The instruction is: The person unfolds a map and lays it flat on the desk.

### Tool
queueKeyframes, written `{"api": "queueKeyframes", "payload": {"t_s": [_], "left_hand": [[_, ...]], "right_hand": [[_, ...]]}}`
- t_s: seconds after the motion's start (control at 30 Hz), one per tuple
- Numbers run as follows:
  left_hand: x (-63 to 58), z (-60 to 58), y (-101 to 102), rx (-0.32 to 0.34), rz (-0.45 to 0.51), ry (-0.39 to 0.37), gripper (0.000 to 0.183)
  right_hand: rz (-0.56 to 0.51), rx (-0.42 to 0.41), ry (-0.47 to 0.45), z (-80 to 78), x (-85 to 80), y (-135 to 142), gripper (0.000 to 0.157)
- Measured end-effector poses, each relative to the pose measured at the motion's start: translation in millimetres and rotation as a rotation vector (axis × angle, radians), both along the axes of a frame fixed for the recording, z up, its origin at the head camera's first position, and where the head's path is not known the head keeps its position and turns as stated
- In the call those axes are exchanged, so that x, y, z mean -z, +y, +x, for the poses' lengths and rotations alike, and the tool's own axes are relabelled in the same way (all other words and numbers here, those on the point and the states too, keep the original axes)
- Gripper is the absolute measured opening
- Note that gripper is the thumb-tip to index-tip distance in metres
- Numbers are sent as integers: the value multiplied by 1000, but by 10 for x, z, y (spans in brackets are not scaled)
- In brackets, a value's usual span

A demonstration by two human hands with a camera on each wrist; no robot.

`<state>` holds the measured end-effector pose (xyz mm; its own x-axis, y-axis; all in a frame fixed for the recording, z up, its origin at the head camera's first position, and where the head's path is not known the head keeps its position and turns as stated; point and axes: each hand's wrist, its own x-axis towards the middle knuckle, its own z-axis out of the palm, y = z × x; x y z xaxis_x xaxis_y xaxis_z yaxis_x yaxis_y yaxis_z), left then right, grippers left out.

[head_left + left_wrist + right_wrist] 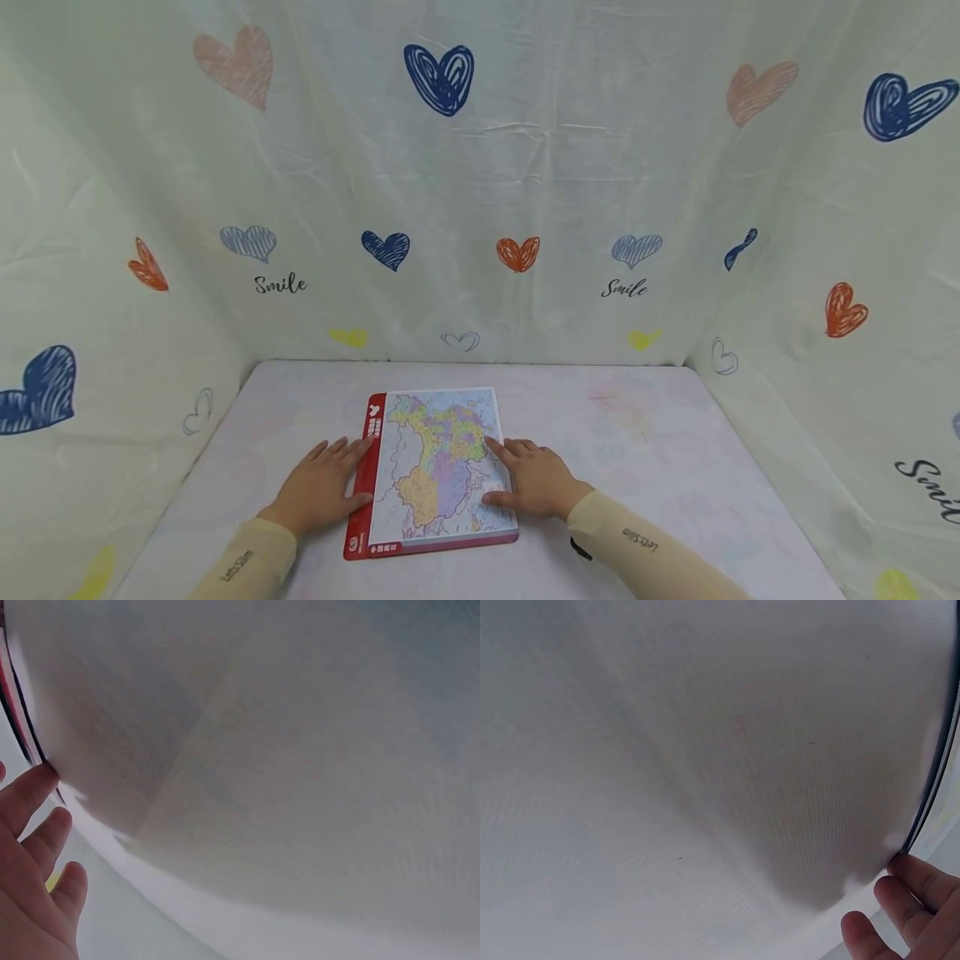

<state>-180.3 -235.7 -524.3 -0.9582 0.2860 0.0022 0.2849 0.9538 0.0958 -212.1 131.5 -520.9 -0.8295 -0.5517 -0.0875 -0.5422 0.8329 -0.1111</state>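
Note:
A rectangular map board with a red strip down its left side lies on the table, tilted slightly from square. Its face shows a coloured map in yellow, purple and green on pale blue. My left hand rests with fingers stretched out, index finger and thumb touching the red strip. On the opposite side, my right hand lies with its index finger and thumb over the right edge. In the left wrist view, fingertips meet the board's thin edge; the right wrist view shows fingertips likewise at the edge.
The white table has faint coloured patches. A pale curtain with printed hearts and "Smile" lettering encloses it at the back and both sides. Beside the right sleeve sits a small black item, partly hidden.

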Motion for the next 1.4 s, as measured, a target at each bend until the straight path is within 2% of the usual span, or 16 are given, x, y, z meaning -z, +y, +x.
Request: {"api": "queueKeyframes", "payload": {"t_s": [0.2, 0.47, 0.63, 0.77, 0.9, 1.03, 1.4], "left_hand": [[30, -22, 28, -62, 120, -49, 96], [-30, 5, 110, -207, 387, -148, 105], [-49, -15, 156, -231, 487, -167, 101], [-49, -40, 164, -258, 541, -193, 101], [-41, -63, 147, -303, 600, -235, 100], [-26, -67, 122, -317, 652, -264, 99], [-38, -62, 116, -308, 702, -296, 98]], "right_hand": [[-13, 0, -23, 8, -1, -16, 95], [-46, -15, -8, 13, 4, -18, 103], [-89, -19, -7, 21, 0, -29, 105], [-153, 11, -32, 14, 4, -56, 107], [-271, 82, -109, -3, 22, -86, 108], [-411, 145, -197, -12, 8, -109, 107], [-653, 168, -508, -82, -6, -45, 105]]}}
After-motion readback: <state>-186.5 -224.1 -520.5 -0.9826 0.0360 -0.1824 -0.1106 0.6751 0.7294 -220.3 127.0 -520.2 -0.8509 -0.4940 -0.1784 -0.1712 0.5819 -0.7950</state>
